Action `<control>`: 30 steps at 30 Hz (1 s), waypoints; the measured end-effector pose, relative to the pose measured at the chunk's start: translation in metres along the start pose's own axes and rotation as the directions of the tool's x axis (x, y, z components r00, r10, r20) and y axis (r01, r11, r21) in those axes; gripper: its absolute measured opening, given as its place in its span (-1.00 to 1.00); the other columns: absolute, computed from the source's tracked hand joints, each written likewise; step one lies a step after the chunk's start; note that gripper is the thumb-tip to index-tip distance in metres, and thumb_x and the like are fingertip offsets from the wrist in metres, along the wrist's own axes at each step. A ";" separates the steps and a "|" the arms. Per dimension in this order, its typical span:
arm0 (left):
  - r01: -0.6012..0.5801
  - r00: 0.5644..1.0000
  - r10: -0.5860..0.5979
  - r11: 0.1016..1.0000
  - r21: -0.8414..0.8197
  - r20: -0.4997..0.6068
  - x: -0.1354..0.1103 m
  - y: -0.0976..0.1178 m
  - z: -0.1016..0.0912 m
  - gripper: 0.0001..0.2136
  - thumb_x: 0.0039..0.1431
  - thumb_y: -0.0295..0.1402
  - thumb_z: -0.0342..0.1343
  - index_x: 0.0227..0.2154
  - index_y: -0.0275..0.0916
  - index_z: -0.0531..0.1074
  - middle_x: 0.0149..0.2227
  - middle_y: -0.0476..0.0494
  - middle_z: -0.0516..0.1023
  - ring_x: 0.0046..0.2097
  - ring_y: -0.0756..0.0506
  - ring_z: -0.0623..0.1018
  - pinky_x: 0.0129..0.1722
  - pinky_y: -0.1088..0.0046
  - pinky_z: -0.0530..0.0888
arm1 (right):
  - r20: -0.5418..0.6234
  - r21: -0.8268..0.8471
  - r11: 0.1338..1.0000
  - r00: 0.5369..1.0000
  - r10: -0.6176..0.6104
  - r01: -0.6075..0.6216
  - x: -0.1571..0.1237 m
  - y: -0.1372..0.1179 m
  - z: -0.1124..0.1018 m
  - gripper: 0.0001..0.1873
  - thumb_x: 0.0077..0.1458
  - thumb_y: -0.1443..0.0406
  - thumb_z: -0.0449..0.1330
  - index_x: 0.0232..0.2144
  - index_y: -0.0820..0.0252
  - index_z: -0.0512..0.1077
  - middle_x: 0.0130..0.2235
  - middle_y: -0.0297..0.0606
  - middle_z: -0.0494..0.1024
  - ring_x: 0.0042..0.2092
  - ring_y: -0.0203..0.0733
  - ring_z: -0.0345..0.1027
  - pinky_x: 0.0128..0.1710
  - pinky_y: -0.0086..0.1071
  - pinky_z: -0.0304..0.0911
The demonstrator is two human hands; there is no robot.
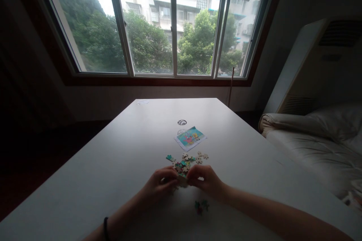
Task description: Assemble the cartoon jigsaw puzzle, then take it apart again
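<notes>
My left hand (161, 181) and my right hand (207, 181) meet over the near part of the white table, both with thumb and forefinger pinched. Between their fingertips are jigsaw puzzle pieces (182, 181), greenish along the top and pale below; whether they are joined cannot be made out. Just beyond the fingers lies a heap of loose jigsaw pieces (184, 165), some colourful side up, some showing a plain beige back. A small dark cluster of puzzle pieces (201, 206) rests nearer to me, below my right hand.
Past the heap, a colourful cartoon picture sheet (190, 138) lies on the white table (113, 165). A round hole or disc (182, 122) shows farther back. A padded sofa (308, 150) stands at the right, and a wide window (174, 26) is beyond the table.
</notes>
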State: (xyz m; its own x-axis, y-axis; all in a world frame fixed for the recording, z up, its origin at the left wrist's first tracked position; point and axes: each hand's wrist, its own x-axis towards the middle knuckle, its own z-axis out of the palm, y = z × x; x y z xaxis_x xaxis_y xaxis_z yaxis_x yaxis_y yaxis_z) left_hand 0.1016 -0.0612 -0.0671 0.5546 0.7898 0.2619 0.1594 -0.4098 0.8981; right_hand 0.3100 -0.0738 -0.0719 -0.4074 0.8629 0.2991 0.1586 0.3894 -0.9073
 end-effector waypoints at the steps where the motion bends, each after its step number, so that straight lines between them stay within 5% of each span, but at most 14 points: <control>1: 0.001 1.000 -0.001 1.000 0.002 0.010 0.000 -0.002 0.000 -0.69 0.07 -0.12 0.09 -0.47 -0.32 0.48 -0.42 -0.13 0.43 -0.36 -0.06 0.42 -0.38 0.47 0.37 | 0.010 0.002 1.000 1.000 0.001 -0.001 0.000 0.001 -0.001 -0.81 -0.09 0.21 0.26 -0.45 0.24 0.46 -0.49 -0.32 0.50 -0.44 -0.32 0.35 -0.43 -0.48 0.27; 7: 0.006 0.999 -0.007 1.000 0.008 0.050 0.001 -0.002 -0.001 -0.69 0.10 -0.14 0.06 -0.46 -0.33 0.48 -0.42 -0.14 0.43 -0.37 -0.05 0.42 -0.39 0.48 0.36 | -0.001 -0.007 1.000 1.000 -0.017 0.017 0.001 0.001 -0.001 -0.81 -0.04 0.20 0.22 -0.45 0.24 0.47 -0.45 -0.29 0.51 -0.39 -0.30 0.37 -0.40 -0.46 0.26; 12: 0.002 1.000 -0.002 1.000 0.028 -0.005 0.001 0.001 0.001 -0.69 0.10 -0.15 0.06 -0.51 -0.33 0.44 -0.45 -0.10 0.40 -0.38 -0.04 0.39 -0.41 0.50 0.34 | -0.050 -0.093 0.995 0.998 -0.040 0.036 0.000 -0.003 0.000 -0.85 0.00 0.25 0.19 -0.46 0.24 0.44 -0.47 -0.31 0.49 -0.43 -0.33 0.31 -0.43 -0.48 0.21; 19: -0.016 0.993 0.031 0.992 0.128 -0.112 0.001 0.005 0.002 -0.74 0.13 -0.23 0.05 -0.52 -0.33 0.43 -0.47 -0.07 0.37 -0.41 -0.01 0.36 -0.45 0.53 0.31 | -0.094 0.030 0.999 0.995 0.019 -0.016 0.001 0.004 0.000 -0.86 -0.03 0.30 0.21 -0.38 0.23 0.35 -0.48 -0.36 0.44 -0.44 -0.34 0.32 -0.43 -0.48 0.22; 25: -0.065 0.986 0.092 0.979 0.191 -0.138 0.002 0.002 0.001 -0.79 0.15 -0.28 0.03 -0.47 -0.31 0.43 -0.45 -0.08 0.40 -0.38 -0.03 0.40 -0.39 0.51 0.34 | -0.167 -0.103 0.994 0.986 0.011 -0.029 0.003 0.008 -0.003 -0.92 -0.01 0.43 0.12 -0.41 0.22 0.41 -0.40 -0.32 0.48 -0.37 -0.32 0.33 -0.37 -0.47 0.23; 30: -0.163 0.977 0.199 0.927 0.338 -0.073 0.001 0.002 0.006 -0.85 0.16 -0.36 0.01 -0.44 -0.28 0.43 -0.42 -0.11 0.41 -0.37 -0.03 0.41 -0.37 0.51 0.34 | -0.056 -0.219 0.970 0.991 -0.124 0.109 0.001 -0.007 -0.003 -0.87 0.00 0.31 0.19 -0.33 0.17 0.45 -0.28 -0.24 0.48 -0.19 -0.21 0.32 -0.20 -0.37 0.23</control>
State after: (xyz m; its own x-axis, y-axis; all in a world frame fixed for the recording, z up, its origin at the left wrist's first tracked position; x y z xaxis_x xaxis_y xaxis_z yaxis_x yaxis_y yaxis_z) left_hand 0.1068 -0.0640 -0.0672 0.5141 0.7236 0.4605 0.3327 -0.6631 0.6706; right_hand 0.3113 -0.0747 -0.0642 -0.3726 0.8247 0.4254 0.3064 0.5421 -0.7825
